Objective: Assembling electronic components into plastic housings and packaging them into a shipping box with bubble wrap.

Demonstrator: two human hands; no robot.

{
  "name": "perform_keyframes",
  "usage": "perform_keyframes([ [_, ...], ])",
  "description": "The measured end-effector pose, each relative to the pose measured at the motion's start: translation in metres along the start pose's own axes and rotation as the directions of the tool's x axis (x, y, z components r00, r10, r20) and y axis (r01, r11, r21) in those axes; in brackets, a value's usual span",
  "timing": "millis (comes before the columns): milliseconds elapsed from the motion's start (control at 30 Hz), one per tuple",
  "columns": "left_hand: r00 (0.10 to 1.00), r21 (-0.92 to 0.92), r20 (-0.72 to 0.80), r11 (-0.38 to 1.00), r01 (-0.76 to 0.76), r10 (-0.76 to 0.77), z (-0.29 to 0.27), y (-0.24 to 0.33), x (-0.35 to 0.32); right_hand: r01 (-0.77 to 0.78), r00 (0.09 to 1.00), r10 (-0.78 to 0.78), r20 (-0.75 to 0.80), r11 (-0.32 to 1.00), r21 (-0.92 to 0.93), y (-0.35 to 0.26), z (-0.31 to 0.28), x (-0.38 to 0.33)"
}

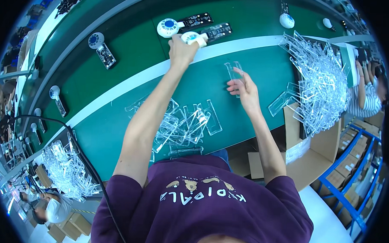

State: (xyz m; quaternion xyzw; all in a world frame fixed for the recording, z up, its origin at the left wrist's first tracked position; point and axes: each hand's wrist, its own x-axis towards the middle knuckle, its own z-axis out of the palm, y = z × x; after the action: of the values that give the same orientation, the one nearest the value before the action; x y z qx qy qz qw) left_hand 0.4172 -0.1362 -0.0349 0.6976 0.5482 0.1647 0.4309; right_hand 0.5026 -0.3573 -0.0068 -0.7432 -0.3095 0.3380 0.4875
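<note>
Teal bench (269,64), loose clear plastic pieces (185,126), green belt (133,31), white-headed devices (167,28)

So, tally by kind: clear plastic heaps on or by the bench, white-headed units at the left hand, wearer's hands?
Clear plastic heaps: 3 (left heap, middle heap, right heap)
White-headed units: 2 (gripped unit, unit beside it)
Wearer's hands: 2 (left hand, right hand)
Total: 7
</note>
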Motion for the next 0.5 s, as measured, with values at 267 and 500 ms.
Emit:
perform_keyframes([
  [267,0.787,0.123,-0.266,0.829,-0.546,0.557,-0.032,0.006,-0.026,-0.249,0.958,0.153,0.244,0.867,0.432,-0.027,-0.001,-0.012],
  [500,0.955,-0.577,-0.284,0.779,-0.244,0.089,-0.106,0.003,-0.024,0.162,0.976,-0.152,0.155,0.985,-0.057,-0.080,0.042,-0.009],
])
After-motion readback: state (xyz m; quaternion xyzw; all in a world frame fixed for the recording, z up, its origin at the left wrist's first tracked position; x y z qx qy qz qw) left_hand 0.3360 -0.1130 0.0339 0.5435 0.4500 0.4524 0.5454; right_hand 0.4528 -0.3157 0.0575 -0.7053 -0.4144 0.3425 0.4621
